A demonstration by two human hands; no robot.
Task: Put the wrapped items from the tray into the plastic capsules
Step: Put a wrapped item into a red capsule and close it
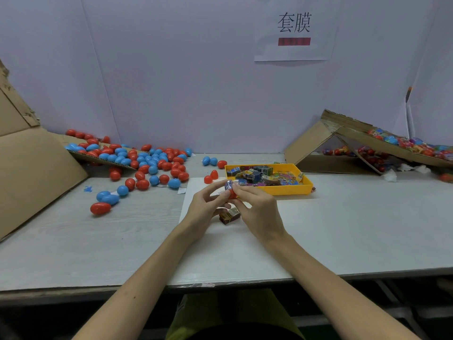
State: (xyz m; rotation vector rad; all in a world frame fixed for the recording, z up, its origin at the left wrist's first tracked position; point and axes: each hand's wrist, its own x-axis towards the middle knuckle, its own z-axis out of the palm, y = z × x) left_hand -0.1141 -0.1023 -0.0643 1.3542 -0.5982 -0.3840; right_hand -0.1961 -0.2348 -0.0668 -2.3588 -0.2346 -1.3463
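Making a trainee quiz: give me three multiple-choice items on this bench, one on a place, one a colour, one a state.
1. The loose capsules lie where, relative to the tray? A left B right C inside
2. Tray colour? A green B yellow C white
3. The left hand and right hand are: A idle B gripping a red capsule C lifting the tray
Answers: A, the pile spreads to its left; B, its walls are yellow; B, both hands' fingers pinch the capsule.
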